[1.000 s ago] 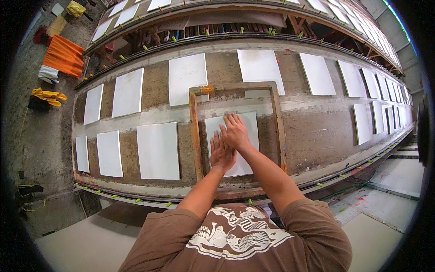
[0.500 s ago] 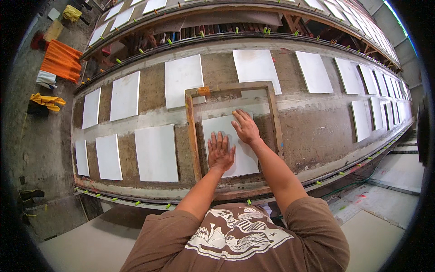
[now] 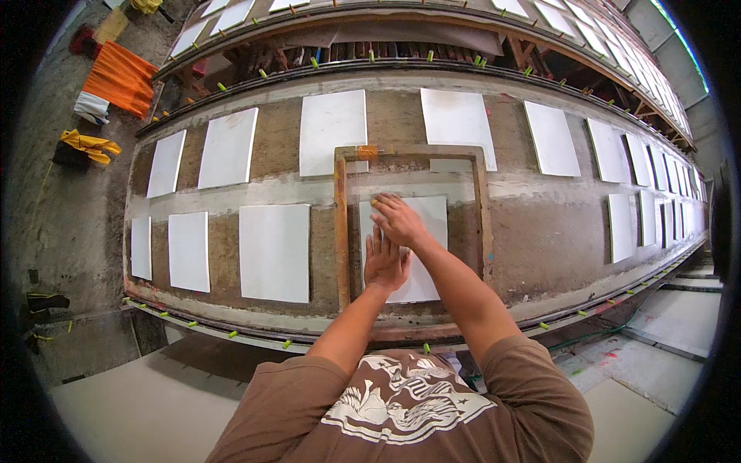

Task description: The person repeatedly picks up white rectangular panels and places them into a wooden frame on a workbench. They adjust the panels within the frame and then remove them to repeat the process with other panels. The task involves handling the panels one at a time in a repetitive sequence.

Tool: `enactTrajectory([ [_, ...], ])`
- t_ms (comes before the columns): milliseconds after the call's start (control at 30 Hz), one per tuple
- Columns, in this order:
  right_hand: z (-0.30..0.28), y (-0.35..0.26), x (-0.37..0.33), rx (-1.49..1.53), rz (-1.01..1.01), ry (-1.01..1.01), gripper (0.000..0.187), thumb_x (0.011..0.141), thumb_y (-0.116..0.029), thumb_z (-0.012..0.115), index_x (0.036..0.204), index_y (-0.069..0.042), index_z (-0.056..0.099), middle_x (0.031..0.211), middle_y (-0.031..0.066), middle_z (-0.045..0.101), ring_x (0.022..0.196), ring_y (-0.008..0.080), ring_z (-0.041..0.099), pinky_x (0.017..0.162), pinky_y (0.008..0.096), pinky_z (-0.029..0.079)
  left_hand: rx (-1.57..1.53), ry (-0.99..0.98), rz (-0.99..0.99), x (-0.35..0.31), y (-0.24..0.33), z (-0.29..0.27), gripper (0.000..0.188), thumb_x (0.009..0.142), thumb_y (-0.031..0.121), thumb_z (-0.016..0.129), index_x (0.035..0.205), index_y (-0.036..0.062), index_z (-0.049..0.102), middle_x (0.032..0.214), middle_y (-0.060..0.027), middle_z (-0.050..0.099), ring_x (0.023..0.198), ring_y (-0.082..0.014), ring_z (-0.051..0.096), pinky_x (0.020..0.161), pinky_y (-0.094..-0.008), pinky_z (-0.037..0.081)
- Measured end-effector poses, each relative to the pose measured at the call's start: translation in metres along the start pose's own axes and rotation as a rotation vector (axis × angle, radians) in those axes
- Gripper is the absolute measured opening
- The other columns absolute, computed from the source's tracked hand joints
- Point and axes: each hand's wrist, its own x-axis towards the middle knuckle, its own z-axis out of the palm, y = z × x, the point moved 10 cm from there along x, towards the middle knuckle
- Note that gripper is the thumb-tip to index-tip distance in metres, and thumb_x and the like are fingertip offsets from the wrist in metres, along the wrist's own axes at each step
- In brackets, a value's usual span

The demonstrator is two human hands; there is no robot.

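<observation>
A wooden-framed printing screen (image 3: 485, 224) with see-through mesh lies on the long table, over a white rectangular sheet (image 3: 424, 270). My left hand (image 3: 386, 264) rests flat on the mesh above the sheet's left part, fingers extended and pointing away from me. Just beyond it, my right hand (image 3: 400, 221) lies palm down near the sheet's far left corner, its fingers reaching leftward across the tips of the left ones. A small yellowish spot shows at a right fingertip. I see nothing held in either hand. Orange tape (image 3: 368, 153) marks the frame's far bar.
More white sheets (image 3: 275, 253) lie in two rows along the brown-stained table (image 3: 532, 231). Green clips (image 3: 427, 349) line its near and far rails. Beyond stands a second table with sheets. An orange cloth (image 3: 120, 79) and yellow gloves (image 3: 90, 145) are at the left.
My right hand has slid left across the mesh, from the sheet's far right to beside the left fingertips. The left hand stays nearly in place on the sheet. The whole view has shifted slightly.
</observation>
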Motion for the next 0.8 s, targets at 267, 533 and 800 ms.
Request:
enactTrajectory([
  [267, 0.014, -0.003, 0.006, 0.033, -0.005, -0.103, 0.046, 0.101, -0.034, 0.058, 0.137, -0.004, 0.058, 0.147, 0.0191, 0.053, 0.142, 0.0385, 0.043, 0.119, 0.0472, 0.034, -0.044, -0.095, -0.032, -0.002, -0.003, 0.007, 0.075, 0.104, 0.046, 0.043, 0.159, 0.0003, 0.021, 0.164, -0.0251, 0.024, 0.154, -0.0412, 0.017, 0.125, -0.0550, 0.013],
  [533, -0.038, 0.004, -0.112, 0.038, 0.182, 0.200, 0.054, 0.097, -0.027, 0.064, 0.143, -0.002, 0.049, 0.148, 0.0231, 0.050, 0.142, 0.0422, 0.041, 0.118, 0.0480, 0.035, -0.091, 0.011, -0.002, 0.000, -0.008, 0.018, 0.060, 0.104, 0.039, 0.047, 0.155, 0.0114, 0.034, 0.163, -0.0162, 0.027, 0.154, -0.0411, 0.016, 0.126, -0.0565, 0.012],
  [800, -0.036, -0.036, -0.164, 0.005, 0.195, 0.177, 0.061, 0.095, -0.034, 0.067, 0.144, -0.003, 0.046, 0.146, 0.0229, 0.051, 0.141, 0.0426, 0.043, 0.115, 0.0493, 0.038, -0.053, -0.006, 0.020, -0.009, -0.008, 0.023, 0.057, 0.104, 0.039, 0.048, 0.153, 0.0114, 0.037, 0.165, -0.0170, 0.022, 0.155, -0.0416, 0.011, 0.126, -0.0561, 0.012],
])
